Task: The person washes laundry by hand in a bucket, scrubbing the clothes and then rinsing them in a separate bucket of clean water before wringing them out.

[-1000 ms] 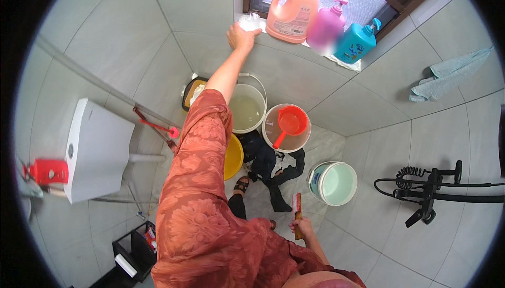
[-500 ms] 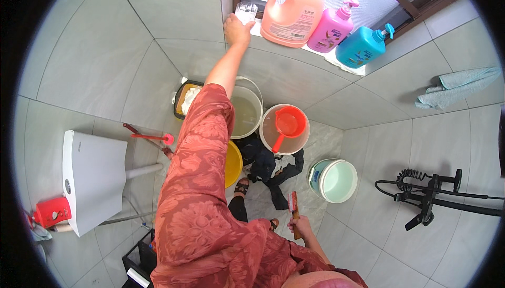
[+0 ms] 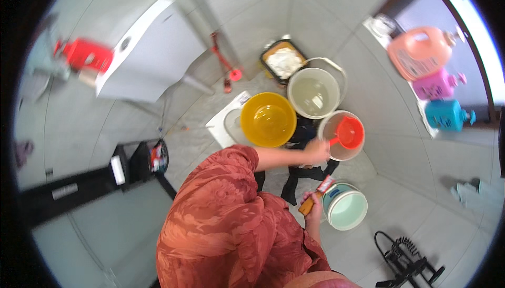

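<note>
Right fingers (image 3: 317, 204) clasping wooden brush (image 3: 307, 206), left fingers (image 3: 321, 150) blurred, hold unclear, round red dipper (image 3: 350, 133)

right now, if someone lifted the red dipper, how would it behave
The red dipper is probably light, since it looks like thin plastic. It likely keeps its shape, as it looks smoothly rounded. It may tip when nudged, because its handle juts out to one side.
</note>
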`<state>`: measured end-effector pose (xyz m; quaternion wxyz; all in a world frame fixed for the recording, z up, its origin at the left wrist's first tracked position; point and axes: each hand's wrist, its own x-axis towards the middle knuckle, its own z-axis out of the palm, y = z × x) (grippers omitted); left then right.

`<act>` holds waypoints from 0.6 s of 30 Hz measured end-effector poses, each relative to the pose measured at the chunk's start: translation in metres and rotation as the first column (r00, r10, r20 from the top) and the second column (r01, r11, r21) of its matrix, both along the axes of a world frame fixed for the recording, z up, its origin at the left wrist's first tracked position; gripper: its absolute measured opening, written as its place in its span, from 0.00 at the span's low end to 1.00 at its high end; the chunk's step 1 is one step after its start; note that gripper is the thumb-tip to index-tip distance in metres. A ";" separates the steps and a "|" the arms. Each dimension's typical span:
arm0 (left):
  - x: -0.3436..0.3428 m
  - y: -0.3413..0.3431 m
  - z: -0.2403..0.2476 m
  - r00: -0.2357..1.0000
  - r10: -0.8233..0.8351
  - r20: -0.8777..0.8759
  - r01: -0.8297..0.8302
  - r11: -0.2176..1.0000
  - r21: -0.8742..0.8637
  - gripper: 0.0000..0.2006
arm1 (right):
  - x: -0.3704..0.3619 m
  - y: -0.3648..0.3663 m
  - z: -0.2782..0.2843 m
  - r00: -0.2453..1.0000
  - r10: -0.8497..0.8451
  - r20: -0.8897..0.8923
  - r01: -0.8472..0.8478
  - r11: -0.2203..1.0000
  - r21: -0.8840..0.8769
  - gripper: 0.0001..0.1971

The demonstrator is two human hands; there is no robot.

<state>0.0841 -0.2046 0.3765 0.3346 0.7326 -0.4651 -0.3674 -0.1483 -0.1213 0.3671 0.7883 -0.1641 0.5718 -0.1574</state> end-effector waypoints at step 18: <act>-0.119 0.329 0.058 0.400 0.473 -0.785 -0.373 0.866 0.332 0.07 | 0.034 0.132 0.064 0.776 0.470 0.420 -0.438 0.881 -0.178 0.19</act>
